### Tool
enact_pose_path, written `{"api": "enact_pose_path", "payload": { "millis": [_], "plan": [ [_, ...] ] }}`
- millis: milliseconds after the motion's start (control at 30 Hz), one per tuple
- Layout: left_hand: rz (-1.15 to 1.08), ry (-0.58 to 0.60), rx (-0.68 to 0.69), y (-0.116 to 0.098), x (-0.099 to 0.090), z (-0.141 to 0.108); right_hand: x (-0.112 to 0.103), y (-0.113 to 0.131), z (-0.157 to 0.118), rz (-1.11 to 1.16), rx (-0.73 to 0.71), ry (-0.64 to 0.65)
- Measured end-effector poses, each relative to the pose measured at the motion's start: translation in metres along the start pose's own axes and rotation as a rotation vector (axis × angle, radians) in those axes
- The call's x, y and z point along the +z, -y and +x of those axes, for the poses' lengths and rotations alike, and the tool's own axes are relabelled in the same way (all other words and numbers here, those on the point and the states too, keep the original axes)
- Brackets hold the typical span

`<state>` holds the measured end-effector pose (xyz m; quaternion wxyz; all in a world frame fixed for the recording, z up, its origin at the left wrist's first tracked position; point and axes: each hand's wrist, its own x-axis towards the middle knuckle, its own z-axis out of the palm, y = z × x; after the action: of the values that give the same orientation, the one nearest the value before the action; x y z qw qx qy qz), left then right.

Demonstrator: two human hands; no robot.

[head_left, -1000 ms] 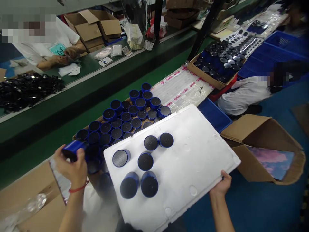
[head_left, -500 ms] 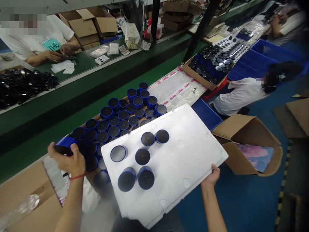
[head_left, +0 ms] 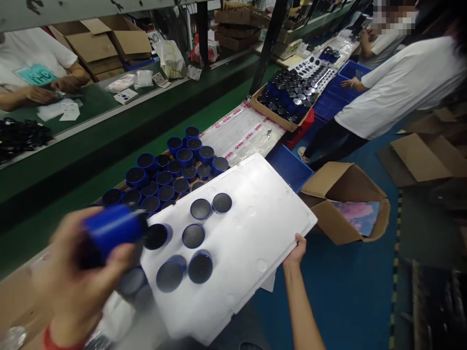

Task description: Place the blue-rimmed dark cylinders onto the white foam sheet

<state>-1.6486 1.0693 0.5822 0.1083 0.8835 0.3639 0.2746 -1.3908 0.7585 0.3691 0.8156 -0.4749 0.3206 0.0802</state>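
Left hand (head_left: pixel 78 277): wrapped around a blue cylinder (head_left: pixel 111 233), held on its side near the camera, above the left corner of the foam sheet; blurred.
Risk, left: the cylinder's body looks smooth and the grasp covers only its rear part; a loose hold could let it fall onto the units below.
Boxed cylinders (head_left: pixel 171 167): packed upright, touching one another, in a carton behind the sheet.
Risk, carton: a falling unit would likely strike these tops and mark them.
Foam sheet (head_left: pixel 262 228): white, tilted, its far edge lying over the carton; six cylinders (head_left: pixel 193 236) stand on its left half, free of any restraint.
Risk, sheet: further tilt may slide or topple the six; foam supported at one edge can flex or snap.
Right hand (head_left: pixel 296 253): fingers clamped on the sheet's near right edge, the only support seen on that side.
Risk, right: a slip here would drop that side toward the blue floor (head_left: pixel 350 301).
Cardboard box (head_left: pixel 346 199): open, on the floor beside the sheet's right corner.
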Motion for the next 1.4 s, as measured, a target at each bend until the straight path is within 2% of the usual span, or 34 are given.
{"api": "enact_pose_path", "payload": {
  "millis": [67,133,200,300,400,500,633,767,867,1033,1133,1233,1400],
  "plan": [
    [-0.068,0.196,0.449,-0.056,0.018,0.002,-0.001,-0.001,0.0,0.001,0.012,0.015],
    [-0.059,0.365,0.824,-0.103,0.05,0.002,-0.002,-0.003,-0.002,-0.002,0.024,0.046],
    [0.053,0.48,1.007,-0.133,0.086,-0.002,-0.002,-0.004,-0.003,-0.004,0.036,0.085],
    [0.215,0.583,1.127,-0.143,0.128,-0.011,-0.003,-0.005,-0.004,0.008,0.049,0.115],
    [0.315,0.629,1.173,-0.131,0.145,-0.02,-0.004,-0.008,-0.004,0.032,0.074,0.108],
    [0.374,0.614,1.177,-0.124,0.145,-0.026,-0.004,-0.01,-0.004,0.061,0.098,0.095],
    [0.422,0.592,1.151,-0.132,0.143,-0.029,-0.004,-0.009,-0.005,0.081,0.122,0.087],
    [0.454,0.629,1.108,-0.14,0.144,-0.031,-0.002,-0.007,-0.007,0.083,0.138,0.08],
    [0.478,0.668,1.067,-0.132,0.137,-0.032,-0.001,-0.006,-0.008,0.087,0.143,0.08],
    [0.56,0.718,0.944,-0.1,0.114,-0.034,0.0,-0.004,-0.009,0.096,0.148,0.076],
    [0.595,0.756,0.923,-0.091,0.106,-0.031,0.001,-0.003,-0.009,0.093,0.15,0.079],
    [0.617,0.815,0.929,-0.098,0.107,-0.024,0.001,-0.003,-0.01,0.086,0.151,0.083],
    [0.673,0.865,0.898,-0.125,0.125,-0.029,0.002,-0.001,-0.011,0.067,0.155,0.072]
  ]
}}
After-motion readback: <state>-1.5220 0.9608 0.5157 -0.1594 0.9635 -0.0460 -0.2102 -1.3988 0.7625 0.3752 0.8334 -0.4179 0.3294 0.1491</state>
